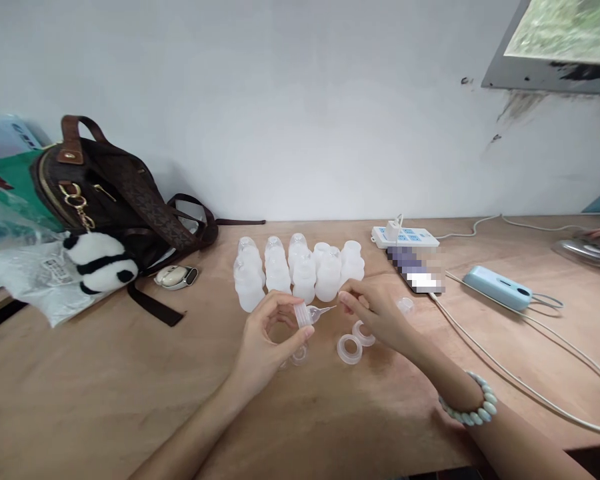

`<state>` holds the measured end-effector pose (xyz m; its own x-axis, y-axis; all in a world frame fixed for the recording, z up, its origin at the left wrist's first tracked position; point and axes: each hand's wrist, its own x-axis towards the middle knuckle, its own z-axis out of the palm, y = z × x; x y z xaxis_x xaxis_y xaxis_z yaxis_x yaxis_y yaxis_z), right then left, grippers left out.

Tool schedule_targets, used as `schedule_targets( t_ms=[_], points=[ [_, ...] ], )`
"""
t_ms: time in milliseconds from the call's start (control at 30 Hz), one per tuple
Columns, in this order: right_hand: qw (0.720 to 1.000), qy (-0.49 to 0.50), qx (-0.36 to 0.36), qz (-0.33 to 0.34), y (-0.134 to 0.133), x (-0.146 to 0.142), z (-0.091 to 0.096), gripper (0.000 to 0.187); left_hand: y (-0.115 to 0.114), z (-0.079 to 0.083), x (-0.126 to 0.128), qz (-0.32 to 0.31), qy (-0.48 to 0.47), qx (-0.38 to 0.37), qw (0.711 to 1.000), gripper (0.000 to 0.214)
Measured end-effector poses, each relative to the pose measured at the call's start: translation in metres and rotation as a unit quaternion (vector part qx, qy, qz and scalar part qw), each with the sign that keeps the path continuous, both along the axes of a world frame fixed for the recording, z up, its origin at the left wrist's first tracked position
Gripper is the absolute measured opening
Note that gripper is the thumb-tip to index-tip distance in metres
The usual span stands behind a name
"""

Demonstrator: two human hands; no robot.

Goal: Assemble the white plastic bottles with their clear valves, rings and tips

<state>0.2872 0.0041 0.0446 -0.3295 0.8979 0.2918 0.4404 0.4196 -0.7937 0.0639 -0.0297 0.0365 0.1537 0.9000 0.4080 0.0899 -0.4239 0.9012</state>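
My left hand [270, 337] is closed on a small clear plastic dropper cap [310, 313] whose thin tip points right. My right hand [375, 312], with a pale bead bracelet on its wrist, pinches its fingertips at that tip. Just behind both hands stands a cluster of several translucent white bottles [300, 270]. Two clear plastic rings [355, 341] lie on the wooden table under my right hand. Another clear cap [299, 355] lies under my left hand, and one more small clear piece [405, 305] sits to the right.
A brown bag [110, 193] with a panda plush [103, 261] and a plastic pouch [27, 273] fill the left. A power strip [405, 235], a phone [415, 270], a light blue device [497, 287] and white cables [520, 380] lie on the right.
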Motion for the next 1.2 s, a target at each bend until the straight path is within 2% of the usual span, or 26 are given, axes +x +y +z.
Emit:
schedule_targets(
  t_ms=[100, 167, 267, 367, 433, 533, 633, 733, 800, 967, 1067, 1200],
  points=[
    [0.999, -0.01, 0.029, -0.028, 0.001, 0.002, 0.001, 0.022, 0.001, -0.001, 0.001, -0.004, -0.007, -0.004, 1.0, 0.024],
    [0.999, -0.015, 0.029, -0.015, -0.003, -0.002, 0.0, 0.021, 0.001, -0.003, 0.001, -0.011, -0.006, 0.003, 1.0, 0.026],
    [0.998, 0.022, -0.034, 0.049, -0.009, -0.01, -0.003, 0.021, 0.0, -0.006, 0.002, -0.018, 0.006, 0.031, 0.999, 0.029],
    [0.985, 0.096, -0.105, 0.102, -0.013, -0.014, -0.007, 0.032, -0.003, -0.006, 0.003, -0.014, 0.027, 0.061, 0.998, 0.031],
    [0.981, 0.116, -0.105, 0.111, -0.014, -0.015, -0.01, 0.037, -0.005, -0.004, 0.004, -0.013, 0.046, 0.071, 0.996, 0.03],
    [0.992, 0.092, -0.029, 0.082, -0.013, -0.014, -0.013, 0.034, -0.008, -0.002, 0.005, -0.008, 0.07, 0.071, 0.995, 0.029],
    [0.993, 0.045, 0.108, -0.028, -0.006, -0.005, -0.007, 0.023, -0.009, -0.002, 0.006, -0.004, 0.069, 0.065, 0.995, 0.026],
    [0.969, -0.02, 0.213, -0.124, 0.012, 0.011, 0.009, 0.015, -0.008, -0.002, 0.006, -0.001, 0.058, 0.064, 0.996, 0.025],
    [0.944, -0.124, 0.276, -0.132, 0.031, 0.022, 0.021, 0.023, -0.008, -0.002, 0.005, 0.004, 0.055, 0.067, 0.996, 0.026],
    [0.94, -0.223, 0.25, -0.065, 0.084, 0.034, 0.043, 0.029, -0.009, 0.002, 0.004, 0.012, 0.051, 0.068, 0.996, 0.027],
    [0.939, -0.263, 0.22, -0.001, 0.108, 0.028, 0.048, 0.03, -0.009, 0.003, 0.003, 0.013, 0.048, 0.069, 0.996, 0.028],
    [0.937, -0.282, 0.195, 0.062, 0.128, 0.01, 0.049, 0.028, -0.009, 0.003, 0.002, 0.014, 0.045, 0.069, 0.996, 0.027]
  ],
)
